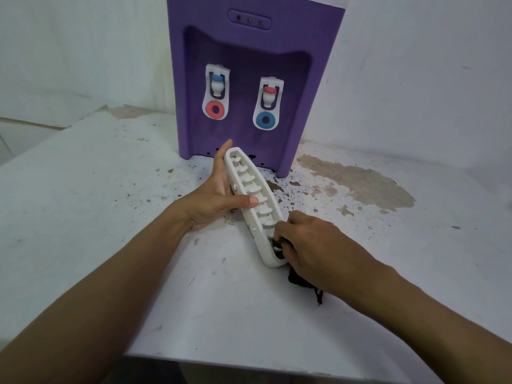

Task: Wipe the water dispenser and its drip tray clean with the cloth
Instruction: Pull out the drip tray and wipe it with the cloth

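Hands (213,200) (313,245) on drip tray (249,195) — cloth (299,281) inside

The white table (83,217) is worn, its paint flaked off in a large brown patch (360,184) at the right and in dark specks (191,173) near the middle. A purple water dispenser (249,65) stands on it at the back; a black cloth (300,281) seems to trail onto the surface.

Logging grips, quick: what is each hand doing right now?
Left hand: holding the white drip tray.
Right hand: gripping the dark cloth against the tray.
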